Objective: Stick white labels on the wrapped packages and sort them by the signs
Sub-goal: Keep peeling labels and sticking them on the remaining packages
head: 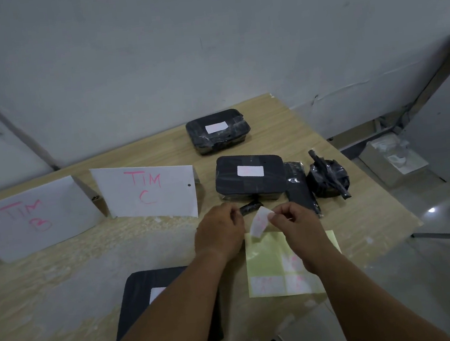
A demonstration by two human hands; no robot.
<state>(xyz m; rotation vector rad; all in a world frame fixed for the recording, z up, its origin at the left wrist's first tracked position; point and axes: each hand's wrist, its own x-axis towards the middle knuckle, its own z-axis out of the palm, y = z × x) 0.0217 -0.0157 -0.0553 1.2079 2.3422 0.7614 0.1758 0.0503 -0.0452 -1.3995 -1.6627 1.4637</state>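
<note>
Labels are seen on three packages [250, 177]. A small wrapped roll [250, 208] is gripped by the left hand [219, 232], and a white label [260, 222] is pinched by right hand [297, 228] fingers [272, 216]. Two bundles [327, 178] are left unlabelled.

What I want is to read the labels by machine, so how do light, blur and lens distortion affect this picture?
Head view: dim, flat, bluish light; the wide lens leaves the wall seam leaning; one glare spot shines on the floor; the pink TIM C sign reads clearly, but writing on the white label pinched by the right hand is too faint to read.
</note>
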